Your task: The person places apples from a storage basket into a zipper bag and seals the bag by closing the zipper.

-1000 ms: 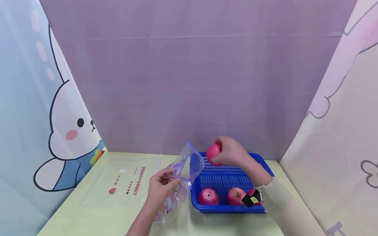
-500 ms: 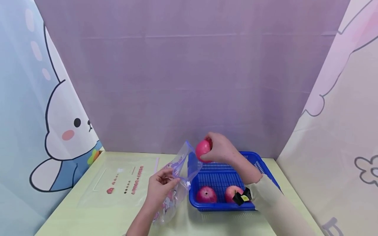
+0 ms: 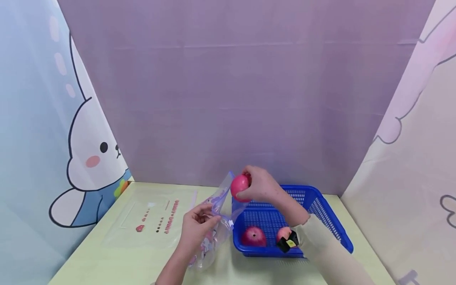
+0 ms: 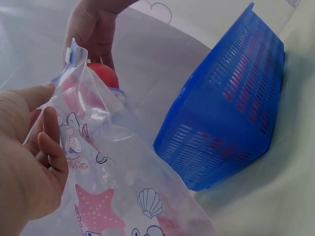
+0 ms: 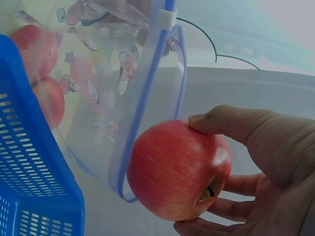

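Note:
My left hand (image 3: pixel 199 225) pinches the rim of a clear zip bag (image 5: pixel 110 88) with a purple zip edge, a white slider and printed cartoon figures. The bag's mouth gapes toward the right. Between the thumb and fingers of my right hand (image 3: pixel 261 186) is a red apple (image 5: pixel 179 169), right at that mouth. Its leading side overlaps the zip edge in the right wrist view. Low in the bag, red apples (image 5: pixel 37 54) show through the plastic. Two more apples lie in the blue basket (image 3: pixel 329 221): a dark red apple (image 3: pixel 254 236) and a paler apple (image 3: pixel 284 234), partly hidden by the wrist strap.
Flat on the pale yellow table (image 3: pixel 107 265), left of my hands, lies another clear bag (image 3: pixel 142 217) with red print. The basket stands close to the right of the held bag. A purple-grey backdrop (image 3: pixel 231 99) rises behind the table, with printed cloths on both sides.
My right hand has carried the apple leftward from above the basket to the bag's mouth. My left hand keeps its hold on the rim, nearly still.

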